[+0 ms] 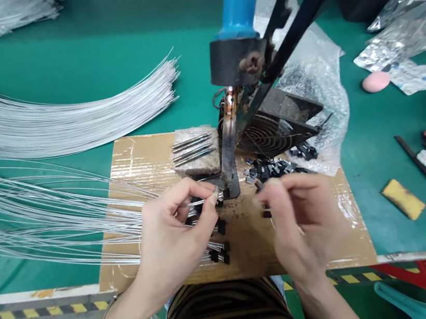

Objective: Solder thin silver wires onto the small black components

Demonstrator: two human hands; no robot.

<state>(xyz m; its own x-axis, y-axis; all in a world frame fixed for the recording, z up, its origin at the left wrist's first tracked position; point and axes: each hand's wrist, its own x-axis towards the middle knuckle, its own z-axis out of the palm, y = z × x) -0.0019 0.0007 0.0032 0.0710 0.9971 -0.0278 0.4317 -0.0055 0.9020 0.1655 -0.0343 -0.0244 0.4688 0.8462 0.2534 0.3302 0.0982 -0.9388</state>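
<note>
My left hand (pixel 178 227) pinches a white wire (pixel 195 202) between thumb and forefinger. A small black connector (pixel 223 194) sits at the wire's end, close below the tip of a soldering iron (pixel 229 147) with a blue handle, clamped in a black stand. My right hand (pixel 303 221) is smeared by motion, thumb and forefinger drawn together. A dark bit shows at its fingertips, too blurred to name. Under my left hand lie several wires (pixel 124 229) ending in black connectors (pixel 221 255). Behind my right fingertips is a pile of small black connectors (pixel 272 167).
Cardboard (pixel 249 254) covers the bench front. A block (pixel 198 166) carries several metal rods beside a black fan (pixel 268 131). A thick wire bundle (pixel 74 120) lies at left. Bubble wrap (pixel 321 87), a pink egg-shaped object (pixel 375 81) and a yellow sponge (pixel 403 199) are at right.
</note>
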